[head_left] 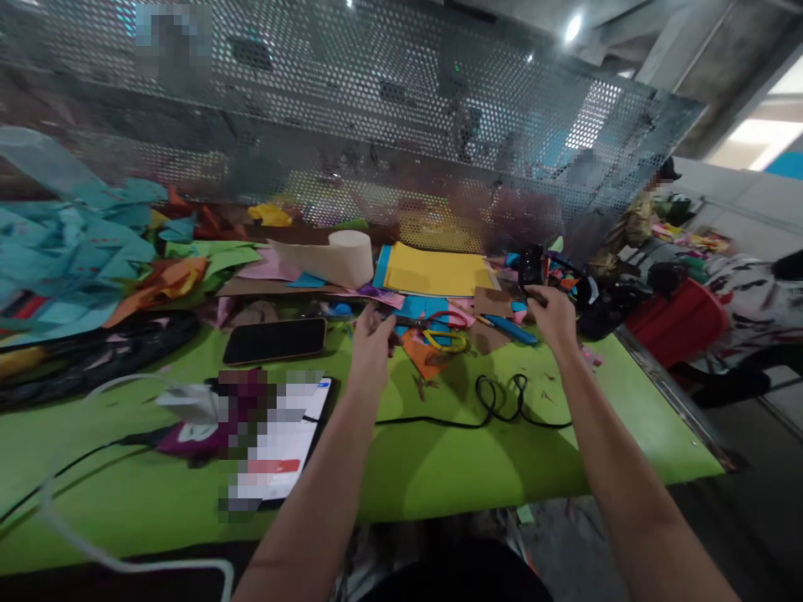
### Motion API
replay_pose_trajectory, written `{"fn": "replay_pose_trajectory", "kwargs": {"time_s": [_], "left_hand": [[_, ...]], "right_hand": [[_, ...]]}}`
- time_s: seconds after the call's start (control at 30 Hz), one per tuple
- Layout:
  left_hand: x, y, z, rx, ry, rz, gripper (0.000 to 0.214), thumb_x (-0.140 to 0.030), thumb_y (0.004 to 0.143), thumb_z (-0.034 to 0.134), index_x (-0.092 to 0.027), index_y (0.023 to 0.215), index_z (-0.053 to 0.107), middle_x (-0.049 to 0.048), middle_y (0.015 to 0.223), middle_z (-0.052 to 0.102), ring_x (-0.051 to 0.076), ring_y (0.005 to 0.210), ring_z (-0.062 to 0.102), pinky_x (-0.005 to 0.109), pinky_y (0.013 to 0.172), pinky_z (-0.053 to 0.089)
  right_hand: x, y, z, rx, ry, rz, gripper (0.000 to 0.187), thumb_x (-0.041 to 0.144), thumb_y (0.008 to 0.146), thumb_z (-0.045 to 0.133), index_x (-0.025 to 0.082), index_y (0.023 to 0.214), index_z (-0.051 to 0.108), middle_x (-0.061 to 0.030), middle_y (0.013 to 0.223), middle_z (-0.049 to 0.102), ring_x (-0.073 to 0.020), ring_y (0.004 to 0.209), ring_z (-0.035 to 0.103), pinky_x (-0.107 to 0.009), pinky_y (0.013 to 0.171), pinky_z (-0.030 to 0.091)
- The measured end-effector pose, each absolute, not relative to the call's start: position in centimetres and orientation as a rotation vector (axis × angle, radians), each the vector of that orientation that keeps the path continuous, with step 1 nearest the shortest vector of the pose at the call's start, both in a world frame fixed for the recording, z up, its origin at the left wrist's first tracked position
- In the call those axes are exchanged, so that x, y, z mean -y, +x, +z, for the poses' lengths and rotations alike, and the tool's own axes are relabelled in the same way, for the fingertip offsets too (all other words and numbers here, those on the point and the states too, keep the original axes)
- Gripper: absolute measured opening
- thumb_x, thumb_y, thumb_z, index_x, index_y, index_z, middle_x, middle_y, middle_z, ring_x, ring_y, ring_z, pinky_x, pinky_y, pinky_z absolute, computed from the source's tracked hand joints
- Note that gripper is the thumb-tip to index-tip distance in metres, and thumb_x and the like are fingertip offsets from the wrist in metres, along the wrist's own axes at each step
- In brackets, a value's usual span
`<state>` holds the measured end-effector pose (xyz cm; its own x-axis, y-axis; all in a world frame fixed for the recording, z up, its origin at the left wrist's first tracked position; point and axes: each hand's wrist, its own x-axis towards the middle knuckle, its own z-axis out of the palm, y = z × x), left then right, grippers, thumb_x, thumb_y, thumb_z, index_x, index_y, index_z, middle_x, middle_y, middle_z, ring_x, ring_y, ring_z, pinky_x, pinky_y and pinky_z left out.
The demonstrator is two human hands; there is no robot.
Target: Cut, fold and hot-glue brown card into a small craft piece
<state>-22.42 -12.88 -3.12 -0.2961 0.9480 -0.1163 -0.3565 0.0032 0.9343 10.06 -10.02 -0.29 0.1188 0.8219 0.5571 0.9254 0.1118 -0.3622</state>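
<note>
A pair of scissors (445,322) with one red and one yellow handle loop lies over paper scraps at mid-table. My left hand (375,334) is closed around its blade end, with thumb and fingers curled. To the right, my right hand (553,313) has its fingertips pinched together beside a black object (532,266); whatever is between them is too small to make out. Between my hands are a blue pen-like tool (511,329), a brown paper piece (493,301) and an orange paper scrap (423,355). Yellow paper sheets (439,269) are stacked behind the scissors.
A dark phone (274,341), a lit phone (288,451) and a purple power strip (201,435) lie left on the green table (439,468). A black cable (439,422) loops across it. Turquoise paper (75,251) is piled far left. A perforated metal panel (376,109) stands behind.
</note>
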Motion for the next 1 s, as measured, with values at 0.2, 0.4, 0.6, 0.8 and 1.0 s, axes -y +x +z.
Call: {"fn": "replay_pose_trajectory", "kwargs": {"time_s": [0.2,0.4,0.6,0.8,1.0], "left_hand": [[13.9,-21.4,-2.7,-1.146,0.765,1.503,0.069,-0.029,0.073,0.07,-0.012,0.137,0.049,-0.0056,0.053,0.057,0.008,0.044,0.05,0.016,0.04,0.028],[15.0,-20.1,-2.8,-1.067,0.93,1.277,0.034,-0.021,0.078,0.064,-0.014,0.111,0.063,-0.0043,0.058,0.058,0.008,0.049,0.053,0.016,0.046,0.034],[15.2,-19.6,-2.9,-1.06,0.93,1.233,0.035,-0.017,0.082,0.06,-0.014,0.116,0.059,-0.0038,0.063,0.06,0.007,0.051,0.054,0.018,0.051,0.039],[15.3,-19.7,-2.6,-1.031,0.922,1.213,0.035,-0.019,0.082,0.062,-0.014,0.116,0.058,-0.0032,0.066,0.06,0.007,0.05,0.052,0.018,0.05,0.04],[15.1,-19.8,-2.8,-1.074,0.951,1.192,0.033,-0.018,0.084,0.059,-0.013,0.116,0.058,-0.004,0.06,0.058,0.008,0.051,0.053,0.017,0.049,0.039]], "right_hand": [[4.7,4.0,0.0,2.036,-1.653,-0.055,0.034,0.023,0.086,0.056,0.022,0.116,0.072,-0.0043,0.115,0.074,-0.0223,0.105,0.067,-0.034,0.093,0.05],[0.2,-2.7,-3.2,2.3,-1.655,-0.017,0.046,0.025,0.085,0.063,0.025,0.131,0.062,-0.0041,0.136,0.063,-0.0251,0.124,0.058,-0.037,0.106,0.042],[-1.8,-4.2,-4.2,2.347,-1.763,-0.046,0.053,0.033,0.084,0.068,0.02,0.135,0.059,-0.0134,0.123,0.07,-0.0295,0.114,0.064,-0.038,0.1,0.044],[-1.6,-3.0,-4.5,2.372,-1.765,-0.028,0.03,0.037,0.094,0.053,0.025,0.109,0.076,-0.0062,0.115,0.075,-0.0222,0.109,0.067,-0.028,0.092,0.046],[-0.8,-2.9,-4.5,2.344,-1.757,-0.051,0.03,0.036,0.088,0.063,0.026,0.114,0.074,-0.0067,0.116,0.074,-0.0238,0.108,0.067,-0.029,0.091,0.046]]}}
